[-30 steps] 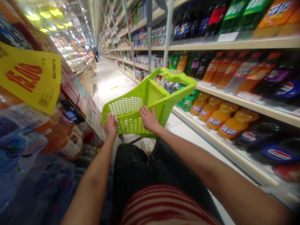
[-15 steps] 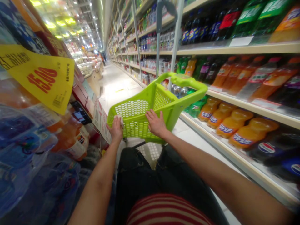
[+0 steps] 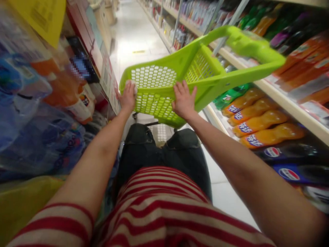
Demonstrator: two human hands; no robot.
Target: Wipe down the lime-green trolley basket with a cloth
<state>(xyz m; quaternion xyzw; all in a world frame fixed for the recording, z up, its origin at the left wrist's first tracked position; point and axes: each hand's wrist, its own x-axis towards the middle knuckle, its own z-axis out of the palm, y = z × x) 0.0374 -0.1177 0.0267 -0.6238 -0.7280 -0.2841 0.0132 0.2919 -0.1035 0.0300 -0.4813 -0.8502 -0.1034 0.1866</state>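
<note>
Head view shows a drinks shelf (image 3: 282, 102) at right, near it the green cart (image 3: 156, 91) before the wearer's knees (image 3: 140, 133), the right hand (image 3: 184, 100) spread open on its side, the left hand (image 3: 128, 97) closed over a white wad (image 3: 135, 88) at its rim.

the white chinese characters 芬达 stood on the blue labels of a row of orange, waisted plastic bottles (image 3: 269, 118) on the lower shelf at right. beside these, the numeral 7 marked a green plastic bottle (image 3: 238, 92). the round red, white and blue pepsi emblem appeared on dark, blue-labelled plastic bottles (image 3: 305, 151). print on a yellow paper sign (image 3: 42, 17) and on blue plastic-wrapped packs (image 3: 43, 137), both at left, was too blurred to read.
</note>
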